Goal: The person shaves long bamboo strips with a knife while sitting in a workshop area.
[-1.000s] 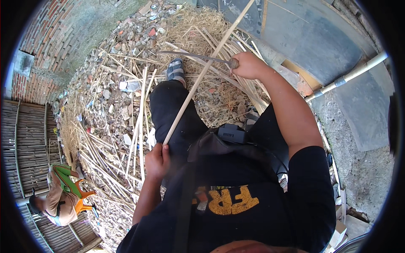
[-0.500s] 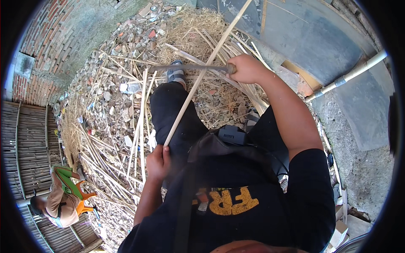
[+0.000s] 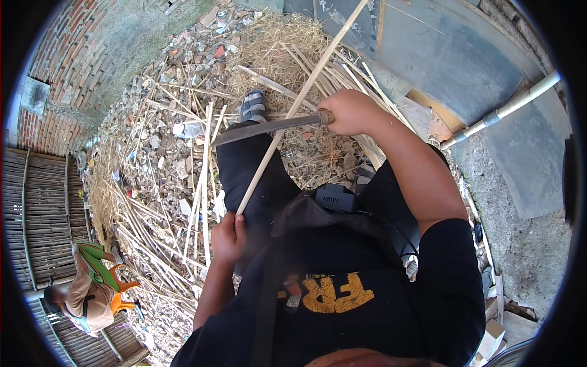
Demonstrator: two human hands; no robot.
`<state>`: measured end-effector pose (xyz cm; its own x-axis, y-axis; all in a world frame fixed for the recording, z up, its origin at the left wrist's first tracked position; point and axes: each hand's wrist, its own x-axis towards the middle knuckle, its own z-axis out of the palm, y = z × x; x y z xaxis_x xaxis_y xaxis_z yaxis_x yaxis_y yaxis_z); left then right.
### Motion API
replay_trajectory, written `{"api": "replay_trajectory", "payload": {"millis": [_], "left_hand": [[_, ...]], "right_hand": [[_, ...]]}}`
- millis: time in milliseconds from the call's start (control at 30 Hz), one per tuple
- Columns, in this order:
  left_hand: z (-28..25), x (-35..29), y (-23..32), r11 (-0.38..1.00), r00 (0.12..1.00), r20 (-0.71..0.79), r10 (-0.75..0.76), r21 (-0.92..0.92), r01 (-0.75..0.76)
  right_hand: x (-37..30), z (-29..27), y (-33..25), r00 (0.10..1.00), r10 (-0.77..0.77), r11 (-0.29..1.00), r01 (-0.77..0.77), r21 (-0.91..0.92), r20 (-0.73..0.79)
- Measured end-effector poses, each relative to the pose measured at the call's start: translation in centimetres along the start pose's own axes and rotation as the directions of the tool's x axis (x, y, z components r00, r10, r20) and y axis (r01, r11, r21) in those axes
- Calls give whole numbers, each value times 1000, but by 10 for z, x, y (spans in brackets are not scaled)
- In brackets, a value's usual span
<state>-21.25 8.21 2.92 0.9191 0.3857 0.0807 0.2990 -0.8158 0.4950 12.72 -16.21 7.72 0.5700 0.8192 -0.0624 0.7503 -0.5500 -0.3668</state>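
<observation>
My left hand (image 3: 228, 237) is closed round the near end of a long pale split-bamboo strip (image 3: 263, 164). The strip slants up and away to the right, across my thigh and past the far edge of the rubble. In my right hand (image 3: 350, 112) is the handle of a machete (image 3: 269, 127), the fingers wrapped round it. Its long dark blade points left and crosses over the strip, a little beyond my knee. A sandalled foot (image 3: 254, 106) rests on the ground just past the blade.
Cut bamboo strips (image 3: 202, 183) lie over stony rubble on the left, and more lie beyond my right hand. A heap of dry shavings (image 3: 278, 49) is at the far side. Grey boards (image 3: 440, 55) and a pale pole (image 3: 501, 113) are on the right. Another person (image 3: 88, 300) sits at lower left.
My right hand has come slightly nearer and the machete blade has swung down toward my knee. The left hand and the strip stay nearly in place.
</observation>
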Motion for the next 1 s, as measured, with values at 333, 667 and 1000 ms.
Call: {"api": "replay_trajectory", "payload": {"millis": [333, 667, 1000], "left_hand": [[0, 1, 4, 1000, 999, -25, 27, 1, -27], [2, 0, 1, 1000, 999, -29, 27, -8, -27], [2, 1, 3, 1000, 1000, -13, 19, 1, -19]], "right_hand": [[3, -5, 44, 982, 169, 969, -149, 199, -88], [3, 5, 16, 998, 6, 996, -1, 88, -65], [4, -4, 45, 968, 204, 969, -179, 172, -143]]}}
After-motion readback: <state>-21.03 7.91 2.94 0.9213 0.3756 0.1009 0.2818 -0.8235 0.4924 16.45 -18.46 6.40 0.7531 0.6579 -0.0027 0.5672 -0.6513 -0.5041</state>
